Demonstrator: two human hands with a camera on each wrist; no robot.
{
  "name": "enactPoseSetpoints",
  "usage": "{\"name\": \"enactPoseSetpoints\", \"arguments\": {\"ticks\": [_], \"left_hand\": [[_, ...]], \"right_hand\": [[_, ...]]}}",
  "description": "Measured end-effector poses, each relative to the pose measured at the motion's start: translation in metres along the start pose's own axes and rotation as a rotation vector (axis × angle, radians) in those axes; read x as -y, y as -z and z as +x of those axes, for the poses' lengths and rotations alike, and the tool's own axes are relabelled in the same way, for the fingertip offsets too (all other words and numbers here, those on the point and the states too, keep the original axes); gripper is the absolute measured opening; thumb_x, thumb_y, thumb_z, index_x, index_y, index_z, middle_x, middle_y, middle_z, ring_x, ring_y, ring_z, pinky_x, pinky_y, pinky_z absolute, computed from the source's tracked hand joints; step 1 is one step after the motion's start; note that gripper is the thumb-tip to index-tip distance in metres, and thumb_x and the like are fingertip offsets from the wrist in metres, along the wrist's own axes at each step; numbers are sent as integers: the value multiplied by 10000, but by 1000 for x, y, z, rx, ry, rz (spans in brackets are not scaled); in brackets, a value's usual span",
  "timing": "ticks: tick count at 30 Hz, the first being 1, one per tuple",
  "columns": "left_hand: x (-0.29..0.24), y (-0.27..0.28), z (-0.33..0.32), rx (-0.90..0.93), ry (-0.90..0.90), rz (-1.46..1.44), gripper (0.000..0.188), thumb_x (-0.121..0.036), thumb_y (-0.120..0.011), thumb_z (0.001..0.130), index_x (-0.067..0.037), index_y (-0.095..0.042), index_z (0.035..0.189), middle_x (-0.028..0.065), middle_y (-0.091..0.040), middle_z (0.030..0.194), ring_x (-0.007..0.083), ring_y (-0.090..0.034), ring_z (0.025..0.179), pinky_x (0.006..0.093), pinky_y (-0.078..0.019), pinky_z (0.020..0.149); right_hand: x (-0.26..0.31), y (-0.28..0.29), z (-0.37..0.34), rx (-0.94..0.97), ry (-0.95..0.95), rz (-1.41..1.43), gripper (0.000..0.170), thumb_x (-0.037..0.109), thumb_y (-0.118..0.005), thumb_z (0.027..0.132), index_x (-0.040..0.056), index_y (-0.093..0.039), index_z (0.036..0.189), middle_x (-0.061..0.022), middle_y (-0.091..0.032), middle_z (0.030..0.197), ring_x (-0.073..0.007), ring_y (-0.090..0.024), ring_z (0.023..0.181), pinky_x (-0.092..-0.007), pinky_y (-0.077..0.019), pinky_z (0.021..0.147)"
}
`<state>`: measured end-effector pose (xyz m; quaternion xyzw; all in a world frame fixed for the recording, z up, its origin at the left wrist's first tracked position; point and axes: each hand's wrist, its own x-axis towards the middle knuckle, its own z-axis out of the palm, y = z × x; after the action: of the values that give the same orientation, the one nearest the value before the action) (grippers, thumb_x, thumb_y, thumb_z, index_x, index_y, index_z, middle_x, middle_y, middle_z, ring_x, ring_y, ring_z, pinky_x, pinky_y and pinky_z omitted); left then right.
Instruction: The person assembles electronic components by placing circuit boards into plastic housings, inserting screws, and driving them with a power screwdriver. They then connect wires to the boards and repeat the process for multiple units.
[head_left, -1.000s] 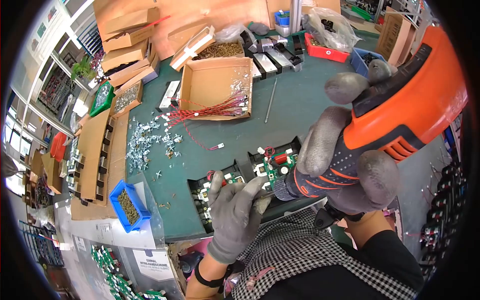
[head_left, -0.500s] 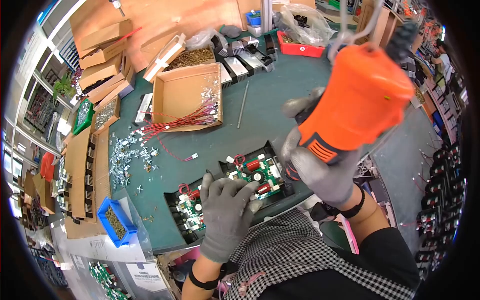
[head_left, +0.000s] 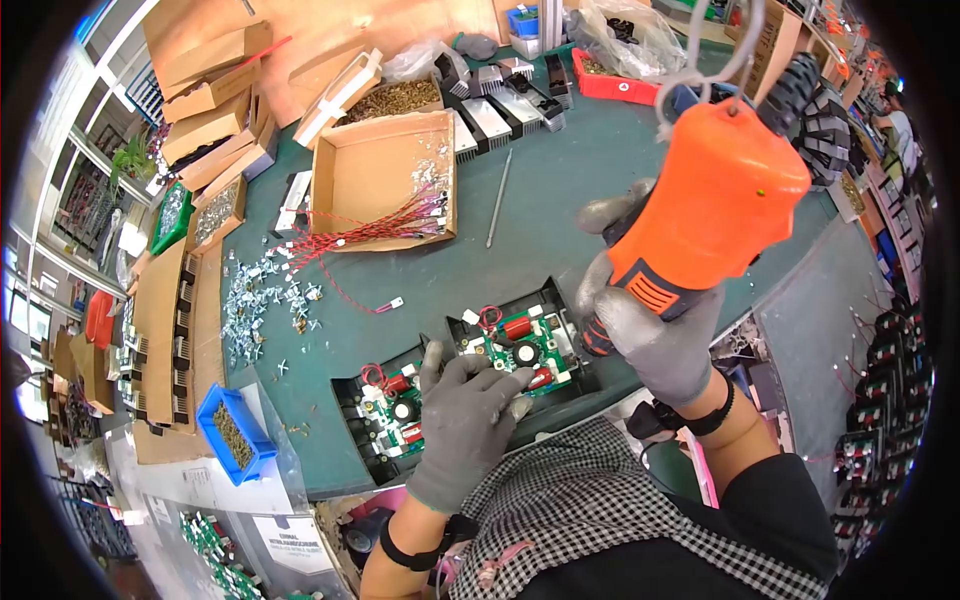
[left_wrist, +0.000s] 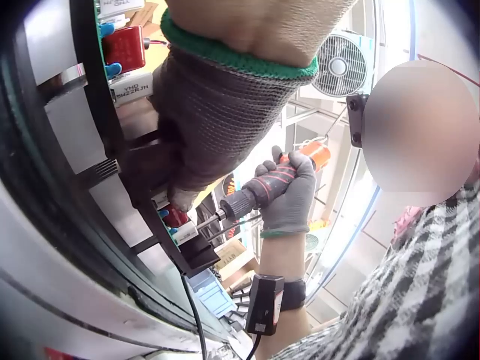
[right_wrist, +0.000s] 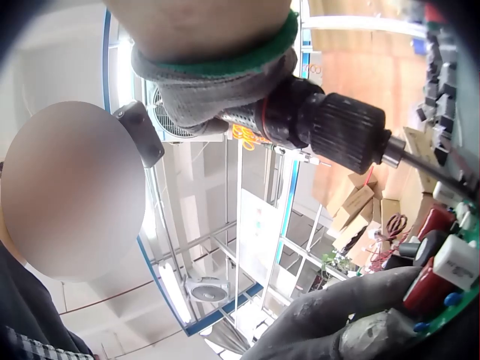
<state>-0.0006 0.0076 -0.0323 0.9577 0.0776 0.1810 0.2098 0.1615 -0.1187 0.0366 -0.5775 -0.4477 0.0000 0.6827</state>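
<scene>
The gloved right hand (head_left: 660, 330) grips an orange and black electric screwdriver (head_left: 715, 190), its fingers curled round the dark body. In the right wrist view the chuck (right_wrist: 349, 133) holds a metal bit (right_wrist: 431, 171) that reaches toward a green circuit board with red and white parts (right_wrist: 456, 262). Across two black housings, the gloved left hand (head_left: 468, 425) lies with fingers bent over the near part of the right board (head_left: 548, 350); whether it pinches anything is hidden. The left board (head_left: 385, 415) sits in its own housing beside that hand.
Behind the housings stand a cardboard tray (head_left: 350, 175) with red wires (head_left: 350, 235) and a metal rod (head_left: 498, 200). Loose silver pieces (head_left: 250, 305) lie at left, near a blue bin (head_left: 232, 440). Heatsinks (head_left: 490, 120) and a red bin (head_left: 610, 88) stand at the back.
Over the last second the screwdriver has swung from a sideways lean to a more upright one, with the right hand turning round it. The left hand stays over the housings.
</scene>
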Motion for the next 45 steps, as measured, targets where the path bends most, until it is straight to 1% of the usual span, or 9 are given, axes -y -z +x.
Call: {"name": "enactPoseSetpoints", "arguments": {"ticks": [5,22,29,31,33,35,39,42,45], "left_hand": [[0,0,1,3,18,-29,299,-239,-783,749,-187,-743,1040,-30,-704,838,193,-600,975,495,-225,1124],[3,1,0,-4,4,-61,309,-228,-774,743,-169,-722,1041,-24,-684,853,196,-596,1002,555,-252,1137],[-4,24,-19,-295,-43,8,257,-193,-753,779,-167,-663,1018,-17,-648,908,180,-608,926,483,-316,1101],[29,45,-49,-446,100,166,205,-173,-734,793,-138,-650,977,9,-647,908,208,-608,903,460,-363,1047],[60,68,-71,-544,446,241,146,-186,-712,807,-122,-675,932,42,-652,892,260,-590,916,437,-393,963],[111,73,-101,-446,571,452,167,-223,-718,806,-143,-712,952,27,-671,889,265,-577,945,429,-379,966],[153,70,-114,-187,693,419,168,-255,-726,802,-157,-733,939,27,-691,898,269,-574,942,416,-367,975],[156,66,-108,-236,521,541,146,-241,-701,836,-118,-692,914,37,-685,877,272,-586,901,439,-380,972],[112,69,-78,-494,330,246,139,-220,-711,821,-117,-643,885,7,-659,814,246,-612,851,451,-369,1044]], "right_hand": [[0,1,3,82,76,-60,692,-107,-540,708,54,-363,1357,-187,-575,1212,-153,-632,694,-299,-548,635],[-5,-6,-1,-3,-102,-138,668,-46,-578,724,30,-376,1356,-151,-576,1156,-144,-639,727,-271,-541,637],[11,-19,-5,-105,-183,-19,684,33,-556,735,23,-354,1389,-160,-564,1229,-121,-609,734,-267,-523,680],[12,-17,-2,-95,-138,-1,687,81,-567,747,15,-353,1396,-158,-562,1236,-116,-598,730,-266,-516,671],[15,-12,6,-62,-74,-22,685,134,-589,765,4,-359,1397,-154,-563,1231,-113,-588,724,-266,-509,654],[23,-16,14,-45,-27,69,683,159,-603,778,-6,-362,1395,-157,-560,1227,-114,-574,705,-269,-500,623],[33,-33,16,13,-48,218,687,184,-618,801,-42,-343,1389,-183,-544,1220,-138,-543,651,-264,-479,548],[50,-57,20,48,-90,361,708,195,-620,824,-63,-300,1400,-196,-547,1186,-162,-544,639,-287,-493,511],[51,-69,24,95,-70,523,734,188,-633,843,-54,-260,1427,-204,-541,1197,-183,-571,651,-319,-527,501]]}}
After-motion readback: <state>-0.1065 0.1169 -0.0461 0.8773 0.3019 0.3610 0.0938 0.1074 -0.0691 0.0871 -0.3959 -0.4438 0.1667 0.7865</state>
